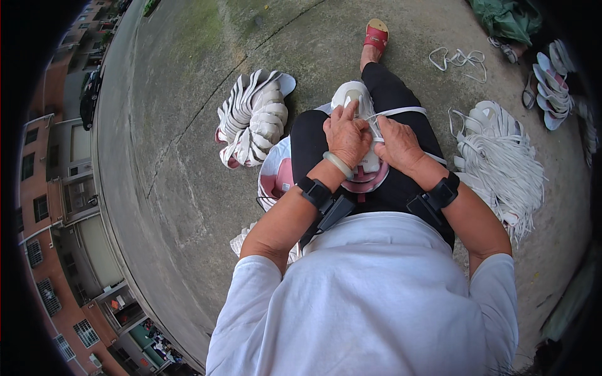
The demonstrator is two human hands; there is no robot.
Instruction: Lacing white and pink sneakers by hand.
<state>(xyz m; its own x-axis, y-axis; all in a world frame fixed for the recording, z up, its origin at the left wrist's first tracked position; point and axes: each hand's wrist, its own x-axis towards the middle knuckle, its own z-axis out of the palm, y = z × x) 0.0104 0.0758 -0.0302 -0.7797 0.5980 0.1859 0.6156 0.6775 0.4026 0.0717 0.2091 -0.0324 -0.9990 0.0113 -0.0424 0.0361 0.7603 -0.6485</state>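
A white sneaker upper with a pink lining lies across my lap, its toe pointing away from me. My left hand rests on its front part, two fingers reaching toward the toe and the thumb bent in at the lacing. Close beside it, my right hand pinches at the lace holes, fingers curled around a white shoelace. A loop of that shoelace runs over my right thigh. The fingertips hide the exact holes. The pink collar faces my waist.
Nested sneaker uppers stand on the concrete to the left. More pink-lined pieces lie by my left thigh. At right is a heap of white shoelaces with uppers. A loose lace and stacked insole-like pieces lie farther off.
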